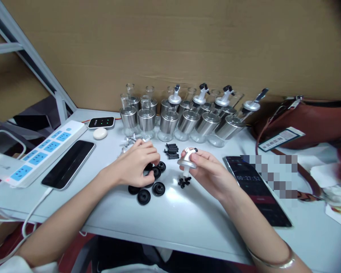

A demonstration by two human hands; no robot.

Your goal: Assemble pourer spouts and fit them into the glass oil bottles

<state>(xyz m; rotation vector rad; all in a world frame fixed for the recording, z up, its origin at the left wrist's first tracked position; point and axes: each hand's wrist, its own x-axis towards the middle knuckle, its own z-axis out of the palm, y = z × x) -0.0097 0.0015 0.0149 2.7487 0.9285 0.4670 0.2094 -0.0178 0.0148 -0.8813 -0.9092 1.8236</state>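
"Above a pale tabletop [187,223], a silver pourer top [186,163] is pinched in the fingertips of the right hand [216,174], its white stem pointing down. And the left hand [136,161]?"

"Curled over black discs [158,189]; whether it grips one, I cannot tell."

"What could go wrong?"

"A loose pinch on the smooth pourer top could let it drop, probably scattering the small black pieces [183,183] just below. A sweep of the left fingers could send discs sliding into one another."

"And beyond?"

"Black levers [172,151] lie between the hands and the glass-and-steel bottles [167,123], whose close ranks leave little room for a forward reach; a knock could topple a neck."

"The sides?"

"A phone showing a timer [255,189] borders the right forearm; a second phone [69,163] and a power strip [45,155] flank the left. The widest open stretch runs toward the front edge [159,242], where a rolling disc could fall."
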